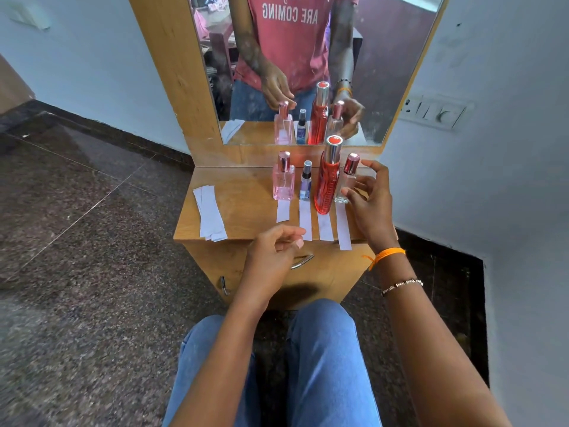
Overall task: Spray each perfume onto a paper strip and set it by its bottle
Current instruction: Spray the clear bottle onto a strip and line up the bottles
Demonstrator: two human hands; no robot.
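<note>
**Four bottles lined up, a strip in front of each**

Your right hand (371,204) is at the right end of the row, fingers spread and loosely bent around the clear glass bottle with the rose metallic cap (347,180); whether the fingertips touch the glass or sit just off it, you cannot tell. Your left hand (274,257) hovers at the near edge of the small wooden dressing table (234,208), fingers curled with thumb and forefinger close together; whether they pinch anything is unclear.

From left to right the row holds a square pink glass bottle with a pink metallic cap (283,180), a small purple spray bottle with a dark nozzle (306,181), a tall red ribbed bottle with a silver cap (328,177), then the clear bottle. All stand upright. A white paper strip lies just near of each: a short one (283,211), then (305,218), (325,226), and the rightmost (343,229) overhanging the near edge.

A stack of spare white paper strips (210,214) lies at the table's left side. The mirror (385,72) behind reflects the bottles.
</note>
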